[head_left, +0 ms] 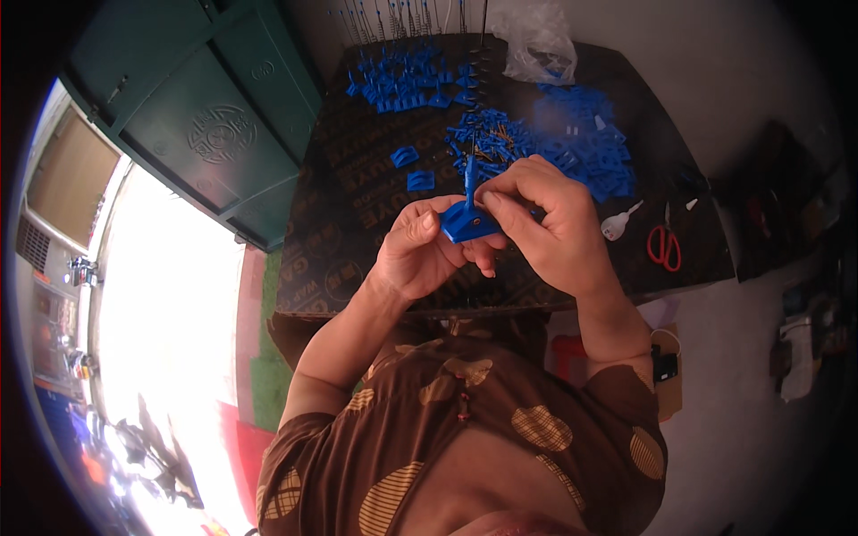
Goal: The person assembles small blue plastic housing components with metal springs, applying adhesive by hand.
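Right in close now, over the near half of the counter (344,228): holding the blue bracket (465,224) in the left hand (409,252), with the thumb at the left edge of the base and fingers curled beneath. Base tilted toward the camera, with a small hole on show, and a blue stem (470,183) standing up from it. And in from the right with the right hand (559,230), narrow at the tips, thumb and forefinger close together just beside the stem; cannot tell whether pinching the stem or something small, with the fingertips partly hidden. Above the stem, a thin dark rod (480,67), reaching to the top edge of the view, seemingly joined to it. Over to the left of the bracket, two loose blue pieces (420,180), lying near each other. Farther back at the left, a cluster of blue stands (398,89) with thin springs (384,31) rising behind. Just beyond the hands, a pile of small blue parts (492,138) mixed with brass-coloured bits; to its right, a broad heap of flat blue parts (599,156), below a crumpled clear bag (536,43). Out on the right, near the right hand, a white bottle (615,225) and red-handled scissors (664,249).
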Demonstrator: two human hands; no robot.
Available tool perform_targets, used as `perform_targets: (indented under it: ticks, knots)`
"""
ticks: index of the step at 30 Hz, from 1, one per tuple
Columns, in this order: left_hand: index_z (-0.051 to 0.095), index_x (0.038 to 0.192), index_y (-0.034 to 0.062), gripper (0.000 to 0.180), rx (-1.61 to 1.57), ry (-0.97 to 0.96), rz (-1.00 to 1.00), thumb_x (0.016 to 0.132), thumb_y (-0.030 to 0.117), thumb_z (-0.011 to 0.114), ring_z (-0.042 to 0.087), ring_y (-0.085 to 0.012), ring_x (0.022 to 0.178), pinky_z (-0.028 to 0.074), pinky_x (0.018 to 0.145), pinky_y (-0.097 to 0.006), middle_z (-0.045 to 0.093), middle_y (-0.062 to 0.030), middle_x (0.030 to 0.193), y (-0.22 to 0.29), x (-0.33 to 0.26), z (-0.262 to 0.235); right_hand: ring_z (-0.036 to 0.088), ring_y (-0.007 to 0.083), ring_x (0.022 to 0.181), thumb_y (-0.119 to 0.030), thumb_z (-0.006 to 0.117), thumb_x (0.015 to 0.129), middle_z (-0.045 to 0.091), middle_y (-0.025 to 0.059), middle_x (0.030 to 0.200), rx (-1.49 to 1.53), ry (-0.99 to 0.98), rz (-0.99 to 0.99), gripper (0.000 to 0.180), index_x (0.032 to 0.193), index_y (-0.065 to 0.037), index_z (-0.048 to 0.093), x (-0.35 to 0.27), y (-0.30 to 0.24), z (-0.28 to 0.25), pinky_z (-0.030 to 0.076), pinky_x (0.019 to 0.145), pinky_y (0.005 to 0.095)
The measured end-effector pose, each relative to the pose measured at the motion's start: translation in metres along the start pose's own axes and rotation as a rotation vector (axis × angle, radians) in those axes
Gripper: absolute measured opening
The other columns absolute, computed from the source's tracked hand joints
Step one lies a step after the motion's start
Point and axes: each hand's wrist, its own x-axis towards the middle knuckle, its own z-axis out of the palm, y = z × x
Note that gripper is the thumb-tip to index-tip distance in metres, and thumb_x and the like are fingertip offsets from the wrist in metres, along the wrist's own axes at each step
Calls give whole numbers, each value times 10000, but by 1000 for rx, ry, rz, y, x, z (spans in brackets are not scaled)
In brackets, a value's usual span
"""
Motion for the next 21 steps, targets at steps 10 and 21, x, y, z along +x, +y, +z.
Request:
perform_targets:
  ticks: [10,21]
  knots:
    - [525,1161,-104,591,526,351,168,820,344,705,667,-297,849,550,760,-433,643,-245,993,3,-7,23,538,65,712,-94,590,914,614,31,814,303,153,189,129,950,13,654,0,7,4,437,621,206]
    - [533,1133,-118,541,604,467,235,794,242,751,664,-244,869,554,775,-374,656,-199,977,2,-14,34,562,67,744,-110,594,921,629,31,843,376,134,184,157,951,34,649,7,5,7,449,650,201]
